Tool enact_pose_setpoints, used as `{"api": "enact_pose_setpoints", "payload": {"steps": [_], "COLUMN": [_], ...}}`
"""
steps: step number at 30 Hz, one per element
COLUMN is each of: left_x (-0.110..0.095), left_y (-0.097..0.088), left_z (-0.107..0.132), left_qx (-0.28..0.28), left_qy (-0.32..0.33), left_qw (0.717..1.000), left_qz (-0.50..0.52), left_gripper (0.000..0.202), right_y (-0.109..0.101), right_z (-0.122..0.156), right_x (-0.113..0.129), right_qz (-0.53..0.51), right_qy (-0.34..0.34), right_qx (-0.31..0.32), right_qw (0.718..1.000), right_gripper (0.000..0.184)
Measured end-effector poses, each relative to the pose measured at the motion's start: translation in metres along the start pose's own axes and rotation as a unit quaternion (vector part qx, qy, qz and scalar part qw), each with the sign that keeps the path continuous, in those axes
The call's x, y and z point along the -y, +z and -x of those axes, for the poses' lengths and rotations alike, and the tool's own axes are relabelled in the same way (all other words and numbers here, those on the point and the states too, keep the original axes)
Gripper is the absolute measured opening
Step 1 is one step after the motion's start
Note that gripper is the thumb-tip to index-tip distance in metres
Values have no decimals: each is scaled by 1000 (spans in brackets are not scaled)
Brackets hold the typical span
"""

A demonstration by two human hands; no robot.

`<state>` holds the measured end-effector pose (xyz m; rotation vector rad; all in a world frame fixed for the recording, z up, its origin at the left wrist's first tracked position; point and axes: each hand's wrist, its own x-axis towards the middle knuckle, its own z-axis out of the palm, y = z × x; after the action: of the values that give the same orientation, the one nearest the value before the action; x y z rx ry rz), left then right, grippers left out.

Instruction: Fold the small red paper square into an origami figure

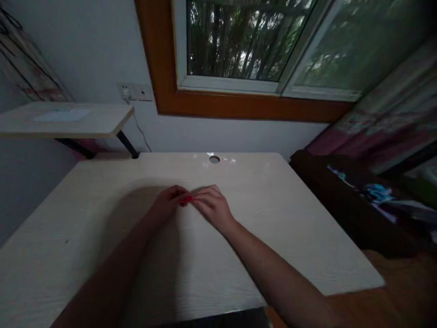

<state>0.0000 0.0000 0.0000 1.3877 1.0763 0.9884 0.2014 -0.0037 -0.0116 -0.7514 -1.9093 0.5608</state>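
Between my two hands, above the middle of the desk (218,246), is a small bright red thing (188,199). It looks thin, perhaps a strip or cord with a thicker part in the middle, but it is too small and blurred to name. My left hand (170,199) pinches it from the left, fingers closed. From the right, the fingertips of my right hand (213,205) are closed on its other side. The fingers cover part of it.
A raised shelf (102,119) with a paper (63,115) on it stands at the back left. A round cable hole (214,159) lies near the desk's far edge, under the window (249,45). Dark furniture (327,200) with cloth items is to the right.
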Motion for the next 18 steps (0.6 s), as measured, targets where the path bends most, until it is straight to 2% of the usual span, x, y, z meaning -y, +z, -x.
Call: {"api": "enact_pose_setpoints", "payload": {"steps": [6, 9, 14, 18], "left_x": [4, 1, 0, 9], "left_y": [-3, -3, 0, -1], "left_z": [3, 5, 5, 3], "left_qx": [-55, -57, -15, -29], "left_qy": [43, 77, 33, 25], "left_qw": [997, 995, 998, 994], "left_qz": [-45, -33, -51, -101], "left_gripper": [23, 25, 25, 24], "right_y": [2, 2, 2, 3], "right_z": [0, -2, -2, -1], "right_x": [-3, -5, -5, -6], "right_qz": [-49, -79, -110, -120], "right_qy": [114, 156, 183, 182], "right_qx": [-32, -24, 8, 32], "right_qw": [992, 984, 977, 975], "right_gripper": [10, 12, 13, 13]}}
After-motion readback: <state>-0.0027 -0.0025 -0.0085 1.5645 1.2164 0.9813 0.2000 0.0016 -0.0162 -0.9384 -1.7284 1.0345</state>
